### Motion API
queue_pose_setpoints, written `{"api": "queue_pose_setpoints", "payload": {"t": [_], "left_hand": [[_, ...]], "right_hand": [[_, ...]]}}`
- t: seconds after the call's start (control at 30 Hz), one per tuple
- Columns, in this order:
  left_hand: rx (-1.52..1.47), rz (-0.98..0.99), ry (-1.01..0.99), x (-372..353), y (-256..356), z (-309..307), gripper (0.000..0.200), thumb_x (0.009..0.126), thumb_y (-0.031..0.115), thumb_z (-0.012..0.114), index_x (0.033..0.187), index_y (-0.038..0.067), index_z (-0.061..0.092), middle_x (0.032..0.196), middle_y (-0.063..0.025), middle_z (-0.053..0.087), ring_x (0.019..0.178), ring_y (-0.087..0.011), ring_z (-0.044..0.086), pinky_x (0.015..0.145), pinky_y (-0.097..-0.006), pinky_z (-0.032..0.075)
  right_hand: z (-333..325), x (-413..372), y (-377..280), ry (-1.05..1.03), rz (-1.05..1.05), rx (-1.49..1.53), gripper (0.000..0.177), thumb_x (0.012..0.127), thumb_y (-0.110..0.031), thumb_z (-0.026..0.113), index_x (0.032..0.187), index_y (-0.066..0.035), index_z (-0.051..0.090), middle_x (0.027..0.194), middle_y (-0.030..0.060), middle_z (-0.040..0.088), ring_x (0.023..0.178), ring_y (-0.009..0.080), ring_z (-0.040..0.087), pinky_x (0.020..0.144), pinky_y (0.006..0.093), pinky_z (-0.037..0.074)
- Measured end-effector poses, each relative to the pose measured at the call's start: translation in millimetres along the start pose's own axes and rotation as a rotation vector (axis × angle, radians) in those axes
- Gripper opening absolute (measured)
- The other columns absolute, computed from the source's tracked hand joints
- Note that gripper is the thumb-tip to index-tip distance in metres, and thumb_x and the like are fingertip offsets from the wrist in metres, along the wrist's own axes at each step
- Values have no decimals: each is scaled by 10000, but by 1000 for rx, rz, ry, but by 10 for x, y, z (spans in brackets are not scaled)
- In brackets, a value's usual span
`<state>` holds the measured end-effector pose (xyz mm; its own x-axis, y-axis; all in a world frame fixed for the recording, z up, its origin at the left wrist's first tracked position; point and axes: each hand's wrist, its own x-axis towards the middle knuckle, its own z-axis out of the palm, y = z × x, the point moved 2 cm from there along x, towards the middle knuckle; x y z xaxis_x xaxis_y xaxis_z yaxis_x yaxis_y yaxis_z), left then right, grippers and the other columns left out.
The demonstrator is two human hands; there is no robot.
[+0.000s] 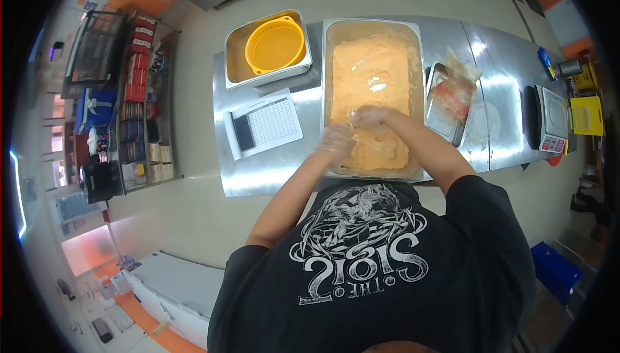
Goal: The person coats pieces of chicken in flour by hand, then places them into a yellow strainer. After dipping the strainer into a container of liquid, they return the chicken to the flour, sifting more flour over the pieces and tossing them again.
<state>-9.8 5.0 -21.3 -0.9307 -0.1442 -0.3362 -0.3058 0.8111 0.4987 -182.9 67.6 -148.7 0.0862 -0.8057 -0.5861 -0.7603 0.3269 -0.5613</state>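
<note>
A deep metal pan [418, 95] full of orange-tan powder [371, 62] stands on the steel table in front of me. Both my hands wear clear plastic gloves and meet low over the powder. My left hand [337, 141] is at the pan's left wall, its fingers curled in. Beside it my right hand [371, 116] has its fingers bent toward the left one. They seem to pinch something small and pale between them, too small to name. Below the hands the powder is lumpy and uneven.
Left on the table [258, 175] are a metal pan [230, 69] holding a yellow basket [278, 43] and a white slicer-like board with a grid [274, 124]. To the right lie a metal tray [439, 121] with a plastic bag [455, 91] of something reddish, and a scale [554, 114].
</note>
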Motion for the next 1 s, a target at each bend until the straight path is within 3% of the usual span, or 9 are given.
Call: {"api": "queue_pose_setpoints", "payload": {"t": [0.17, 0.27, 0.37, 0.47, 0.57, 0.77, 0.87, 0.97, 1.0], "left_hand": [[-46, -325, -81, 75, 195, -46, 369, 889, 310, 657, 1049, -19, 705, 1164, -228, 682, 1129, -341, 652, 960, -391, 518], [101, -351, -205, 249, 160, 423, 355, 859, 297, 695, 1064, 8, 711, 1222, -204, 664, 1189, -292, 633, 996, -381, 498], [359, -289, -160, 778, -492, 1638, 332, 857, 247, 679, 1083, 8, 719, 1261, -183, 650, 1230, -297, 613, 999, -371, 496], [423, -20, -323, 527, -72, 859, 315, 874, 154, 612, 1105, -37, 709, 1223, -227, 653, 1213, -347, 607, 984, -367, 500], [147, -47, -327, 627, -279, 929, 325, 850, 106, 598, 1105, -65, 705, 1251, -263, 618, 1176, -373, 607, 967, -371, 500], [720, 411, -734, 505, 32, 314, 294, 833, 54, 582, 1080, -66, 687, 1096, -266, 665, 1245, -369, 580, 987, -427, 494], [270, 78, -194, 634, -375, 704, 228, 827, 42, 587, 999, -49, 704, 994, -241, 702, 1162, -369, 626, 942, -401, 514], [-28, -130, 171, 649, -239, 495, 166, 824, 48, 607, 926, -23, 717, 1021, -217, 708, 1115, -348, 655, 901, -379, 534], [141, -98, 119, 660, -230, 514, 164, 824, 52, 612, 933, -12, 717, 1023, -212, 710, 1099, -344, 662, 890, -378, 538]], "right_hand": [[-357, -868, -5, 420, 288, 110, 669, 924, -608, 528, 1063, 24, 701, 1105, 271, 689, 1033, 355, 679, 885, 453, 520], [-285, -1184, -303, 357, 468, -55, 657, 941, -559, 530, 1095, 62, 677, 1045, 281, 702, 1040, 393, 684, 913, 441, 534], [394, -859, -222, 533, 557, 10, 589, 917, -496, 593, 1085, 62, 676, 1039, 284, 701, 1000, 402, 694, 872, 457, 550], [574, -754, -354, 438, 452, 78, 512, 879, -403, 639, 1111, 53, 661, 1022, 277, 702, 974, 422, 691, 858, 472, 549], [542, -728, -433, 315, 315, 32, 468, 865, -338, 627, 1126, 51, 639, 990, 284, 698, 955, 433, 686, 864, 479, 543], [506, -878, -83, 613, 108, 327, 338, 874, -188, 647, 1119, 46, 638, 1072, 286, 674, 1023, 404, 652, 909, 442, 516], [493, -742, 256, 837, -3, 730, 363, 860, -133, 666, 1185, 27, 630, 1167, 259, 662, 1099, 379, 631, 963, 433, 493], [56, -986, 103, 667, 230, 324, 486, 873, -167, 648, 1310, 23, 556, 1294, 274, 604, 1177, 402, 607, 1001, 446, 487], [87, -983, 88, 665, 309, 155, 535, 873, -180, 646, 1347, 29, 515, 1339, 292, 562, 1213, 411, 583, 1021, 444, 478]]}}
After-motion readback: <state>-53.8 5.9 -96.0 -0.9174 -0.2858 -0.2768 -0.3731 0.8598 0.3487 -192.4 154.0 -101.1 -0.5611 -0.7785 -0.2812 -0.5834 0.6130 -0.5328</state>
